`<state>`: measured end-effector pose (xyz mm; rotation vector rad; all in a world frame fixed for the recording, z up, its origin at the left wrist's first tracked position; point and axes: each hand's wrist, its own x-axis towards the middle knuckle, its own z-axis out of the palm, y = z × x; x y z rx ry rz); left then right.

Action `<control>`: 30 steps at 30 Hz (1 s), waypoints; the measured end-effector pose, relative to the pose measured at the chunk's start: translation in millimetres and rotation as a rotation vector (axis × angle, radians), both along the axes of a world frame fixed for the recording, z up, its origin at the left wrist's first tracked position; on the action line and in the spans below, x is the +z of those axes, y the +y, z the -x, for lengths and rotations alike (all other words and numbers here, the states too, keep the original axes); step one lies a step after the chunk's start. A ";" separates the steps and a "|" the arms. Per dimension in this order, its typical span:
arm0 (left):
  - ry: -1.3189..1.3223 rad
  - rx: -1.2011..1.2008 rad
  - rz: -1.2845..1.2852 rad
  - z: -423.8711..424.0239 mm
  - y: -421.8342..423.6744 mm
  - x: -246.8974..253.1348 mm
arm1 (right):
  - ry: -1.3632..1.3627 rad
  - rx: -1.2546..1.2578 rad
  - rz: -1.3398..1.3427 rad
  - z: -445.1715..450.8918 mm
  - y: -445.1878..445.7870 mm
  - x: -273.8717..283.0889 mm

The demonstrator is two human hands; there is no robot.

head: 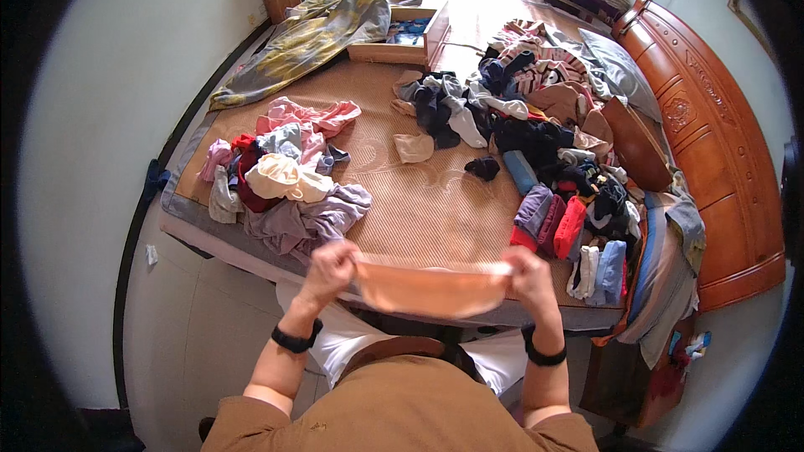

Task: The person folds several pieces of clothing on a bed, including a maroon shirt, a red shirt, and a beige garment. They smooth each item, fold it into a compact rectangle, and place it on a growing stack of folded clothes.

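Stretched between my two hands is an orange-peach piece of cloth (pixel 433 290), blurred by motion, hanging at the near edge of the bed. My left hand (pixel 334 269) grips its left upper corner, and my right hand (pixel 529 271) grips the right one. Beyond my left hand lies a loose heap of clothes, with a cream garment (pixel 286 177), a mauve garment (pixel 314 216) and a pink garment (pixel 311 122). To the right of my right hand are rolled or folded clothes, among them a red roll (pixel 570 226) and a light blue one (pixel 607 271).
A woven mat (pixel 402 213) covers the bed. A large mixed clothes pile (pixel 534 107) spreads along the right. Farther back stand a wooden drawer (pixel 386 53) with things inside and a yellow-grey blanket (pixel 314 37). A carved wooden headboard (pixel 703 138) rises on the right.
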<state>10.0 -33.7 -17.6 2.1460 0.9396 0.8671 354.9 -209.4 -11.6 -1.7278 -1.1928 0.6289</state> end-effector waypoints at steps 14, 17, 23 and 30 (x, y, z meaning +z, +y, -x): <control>-0.054 0.168 -0.077 23.3 -43.8 -0.2 | 0.090 0.100 -0.147 8.8 33.3 -14.4; 0.105 0.233 0.049 37.4 -54.2 -47.3 | 0.029 0.183 0.086 24.5 4.7 -55.4; 0.102 0.294 0.270 44.3 -60.1 -81.1 | -0.011 0.219 0.245 45.4 -23.6 -84.3; 0.225 0.148 0.400 57.9 -48.1 -71.5 | 0.227 0.249 0.430 21.5 -17.0 -90.7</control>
